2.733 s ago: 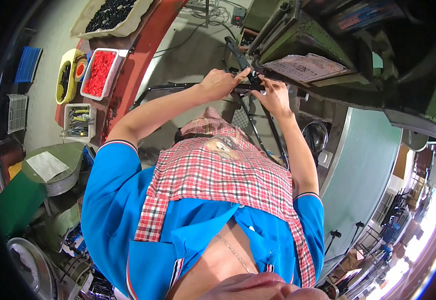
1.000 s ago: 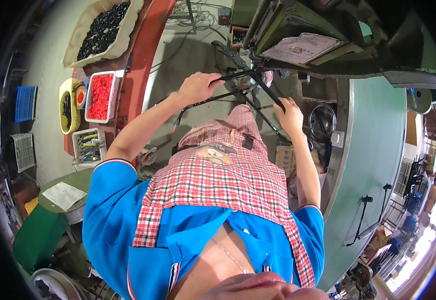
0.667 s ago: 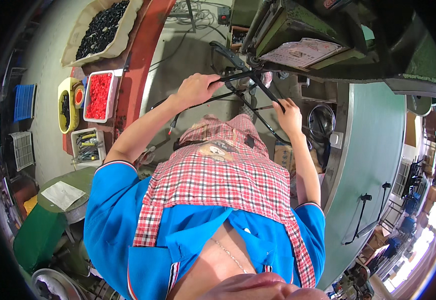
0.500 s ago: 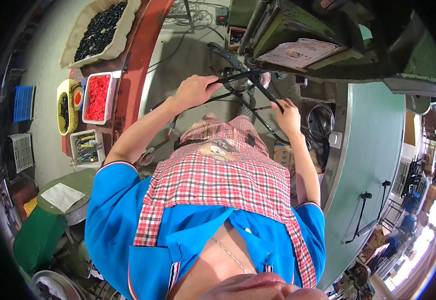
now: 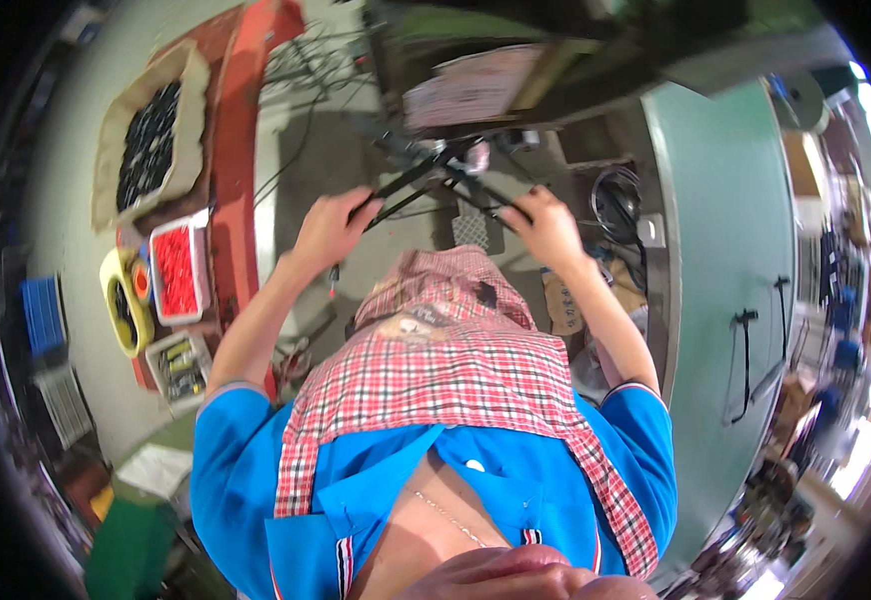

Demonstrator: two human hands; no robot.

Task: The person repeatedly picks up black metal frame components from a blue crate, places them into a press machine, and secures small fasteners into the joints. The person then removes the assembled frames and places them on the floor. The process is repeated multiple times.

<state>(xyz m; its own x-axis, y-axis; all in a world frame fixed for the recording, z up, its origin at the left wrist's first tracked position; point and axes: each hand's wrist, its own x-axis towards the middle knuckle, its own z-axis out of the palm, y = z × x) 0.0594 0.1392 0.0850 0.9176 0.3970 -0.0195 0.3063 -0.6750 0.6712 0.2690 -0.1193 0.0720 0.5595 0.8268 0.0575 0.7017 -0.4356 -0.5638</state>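
One black frame [image 5: 411, 180], gripped from both sides

It sits at 12 o'clock. The left hand [image 5: 331, 232], at 10 o'clock, curls its fingers round one side; the right hand [image 5: 548, 228], at 2, grips the other. A white tray [image 5: 200, 262] holds red pieces [image 5: 176, 272] at 9.

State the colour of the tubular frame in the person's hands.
The tubular frame is black; it shows best in the head view.

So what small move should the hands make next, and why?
Perhaps ease the black tubular frame slightly toward the checked apron: the left hand and right hand grip it on opposite sides, and its crossing middle shows close to the dark green machine's lower edge. Blur hides whether they touch.
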